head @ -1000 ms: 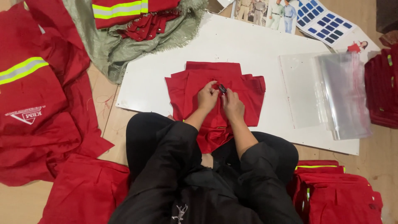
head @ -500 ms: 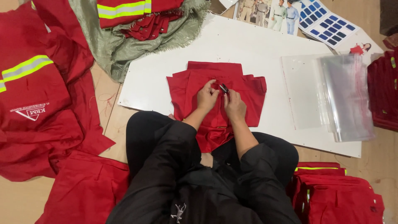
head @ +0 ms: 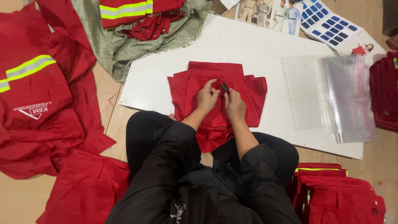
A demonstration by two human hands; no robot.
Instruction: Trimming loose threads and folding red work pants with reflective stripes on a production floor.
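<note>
A folded red garment (head: 217,97) lies flat at the near-centre of a white board (head: 265,45) that serves as the working surface, with its near edge hanging over the board's edge toward the person's lap. The left hand (head: 206,96) rests on the upper middle of the garment, its fingers curled and pressed together onto the cloth. The right hand (head: 234,103) sits just beside it on the right, fingers drawn together and pinching a small dark object (head: 224,87) held against the fabric between the two hands; what kind of object it is cannot be told at this size. Both forearms come out of black sleeves (head: 174,145) at the near side. To the right of the garment, on the same board, lies a stack of clear plastic bags (head: 346,97), well apart from the hands. At the far right, printed sheets with blue swatches and photographs (head: 327,25) overlap the board's far corner. At the far left, a grey-green woven cloth (head: 120,45) carries a red garment with a yellow reflective stripe (head: 124,10). A large heap of red workwear (head: 37,103) covers the floor on the left, and a pile of folded red pieces (head: 338,195) lies at the near right, beside the person's knee.
</note>
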